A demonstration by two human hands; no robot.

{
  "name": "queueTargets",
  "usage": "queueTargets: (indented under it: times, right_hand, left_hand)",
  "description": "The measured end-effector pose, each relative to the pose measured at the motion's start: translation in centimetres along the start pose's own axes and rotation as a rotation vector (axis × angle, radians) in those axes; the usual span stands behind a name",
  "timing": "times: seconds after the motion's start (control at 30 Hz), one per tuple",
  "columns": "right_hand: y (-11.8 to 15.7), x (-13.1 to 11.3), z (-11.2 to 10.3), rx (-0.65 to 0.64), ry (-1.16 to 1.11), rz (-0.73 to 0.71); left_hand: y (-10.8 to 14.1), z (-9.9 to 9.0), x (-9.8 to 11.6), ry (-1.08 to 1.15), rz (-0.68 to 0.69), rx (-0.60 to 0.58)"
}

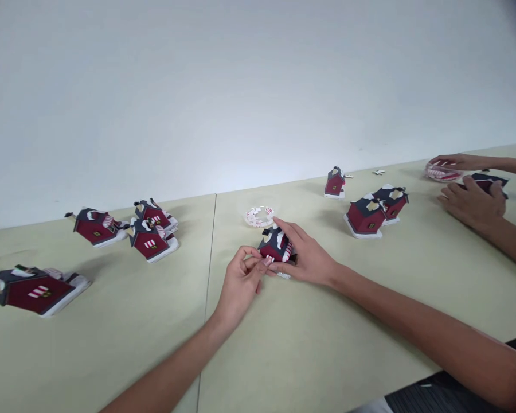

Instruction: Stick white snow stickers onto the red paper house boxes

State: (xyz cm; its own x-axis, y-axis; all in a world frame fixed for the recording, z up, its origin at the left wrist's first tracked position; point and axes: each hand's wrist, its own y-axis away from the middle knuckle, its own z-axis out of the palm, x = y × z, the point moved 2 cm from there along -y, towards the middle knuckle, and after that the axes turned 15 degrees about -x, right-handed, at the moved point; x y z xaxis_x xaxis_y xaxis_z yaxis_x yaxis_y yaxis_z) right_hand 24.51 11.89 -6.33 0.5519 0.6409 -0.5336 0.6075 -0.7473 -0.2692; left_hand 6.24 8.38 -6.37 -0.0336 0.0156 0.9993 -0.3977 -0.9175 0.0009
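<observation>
A small dark red house (275,244) with a grey roof and white snow patches is between my two hands near the middle of the table. My right hand (307,252) wraps round its right side and roof, closed on it. My left hand (244,275) pinches a small red-and-white striped piece (269,260) against the lower front wall of the house. Just behind the house stands a clear round dish (260,216) with red-and-white pieces in it. My fingers hide part of the house's base.
Several similar houses stand at left (38,291) and right (365,218) on the pale table (249,355). At the far right, another person's hands (475,201) touch a house and a clear container (442,172). A white wall rises behind; a seam crosses the table.
</observation>
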Motion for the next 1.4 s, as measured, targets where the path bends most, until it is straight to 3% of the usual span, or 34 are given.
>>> queueTargets:
  times: [0.43,0.57,0.7,0.77,0.9,1.0,1.13,1.23,1.3,1.4]
  right_hand:
    - [0.1,-0.4,-0.2,0.024,-0.011,-0.047]
    - [0.0,0.2,-0.6,-0.029,-0.025,-0.078]
    - [0.3,0.7,-1.0,-0.127,-0.074,-0.118]
    - [0.5,0.4,-1.1,-0.163,-0.082,-0.158]
    - [1.1,-0.8,-0.6,-0.196,-0.047,-0.264]
    - [1.3,-1.4,0.1,-0.189,-0.023,-0.280]
    - [1.4,-1.3,-0.2,-0.106,0.168,-0.328]
    - [2.2,-0.2,-2.4,0.018,0.364,-0.299]
    - [3.5,1.4,-4.8,0.180,0.452,-0.225]
    - [6.6,4.8,-9.0,0.435,0.492,-0.001]
  left_hand:
    - [-0.3,-0.3,-0.1,-0.006,-0.005,-0.038]
    - [-0.4,-1.1,0.0,-0.252,0.068,-0.047]
    - [-0.2,-2.2,0.6,-0.618,0.224,0.032]
    - [0.0,-2.4,1.0,-0.717,0.318,-0.030]
    - [0.5,-2.4,1.6,-0.756,0.439,-0.314]
    - [1.1,-2.2,2.1,-0.769,0.433,-0.370]
    - [2.8,-2.3,3.0,-0.834,0.386,-0.260]
    - [5.8,-3.6,3.7,-0.866,0.310,-0.109]
    - [8.7,-5.8,4.2,-0.867,0.228,0.032]
    - [14.3,-11.4,4.7,-0.849,0.088,0.331]
